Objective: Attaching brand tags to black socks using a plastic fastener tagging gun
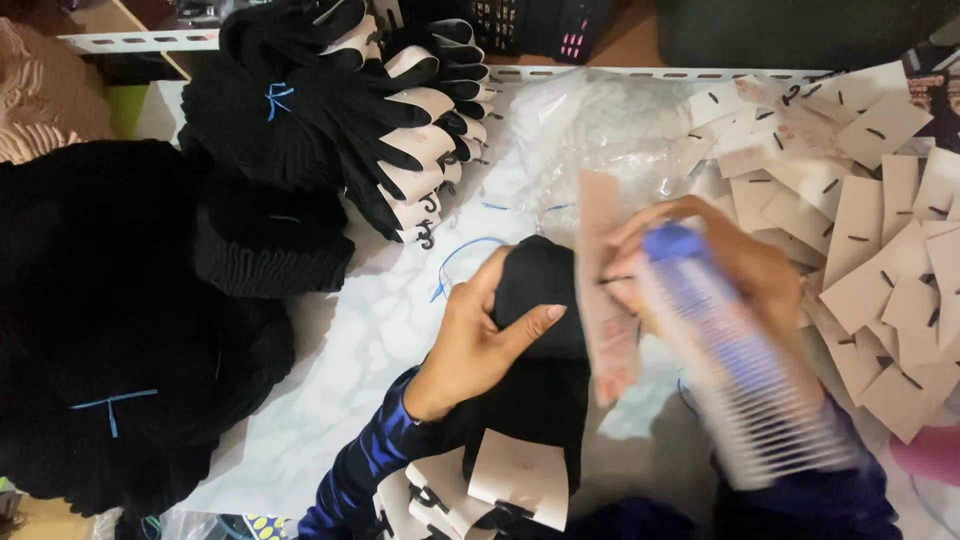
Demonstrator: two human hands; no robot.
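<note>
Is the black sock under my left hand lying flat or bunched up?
Flat: the black sock lies stretched on the table, left hand pressing it.

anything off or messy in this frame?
Nothing damaged. The loose beige cardboard tags lie in an untidy, overlapping heap at the right. Crumpled clear plastic bag sits mid-table. Right hand with its blue-and-white tagging tool is motion-blurred; left hand presses the black knitted sock.
</note>
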